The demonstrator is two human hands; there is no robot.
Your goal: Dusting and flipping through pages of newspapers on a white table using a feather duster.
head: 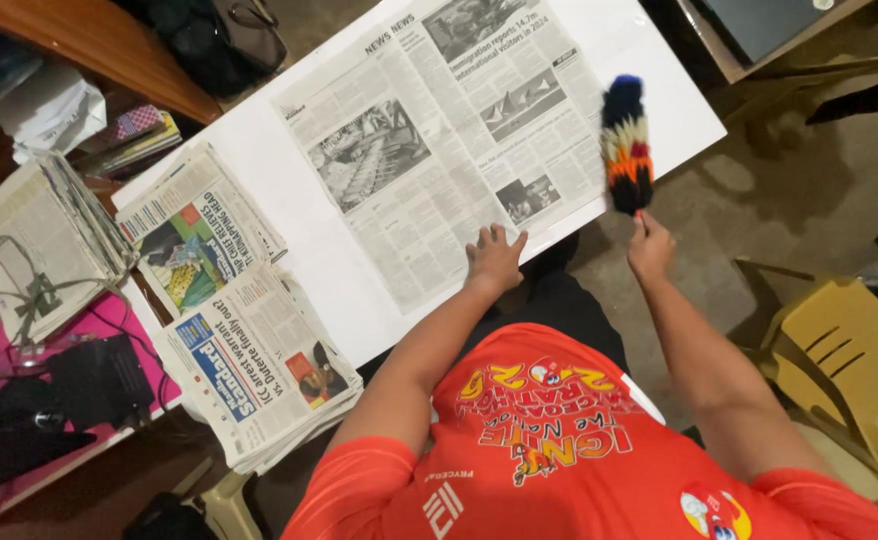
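Your left hand [494, 258] pins only the near edge of the open newspaper [439, 140] with fingers spread flat, so the multicoloured duster [627, 145] gripped in your right hand [650, 245] could drag the sheet off the white surface [294, 190].

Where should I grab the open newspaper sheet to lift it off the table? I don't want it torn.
Take the open newspaper sheet by its near corner, beside the left hand, coming from the person's side. That corner lies at the white table edge, so fingers can slip under; the feather duster crowds the right edge.
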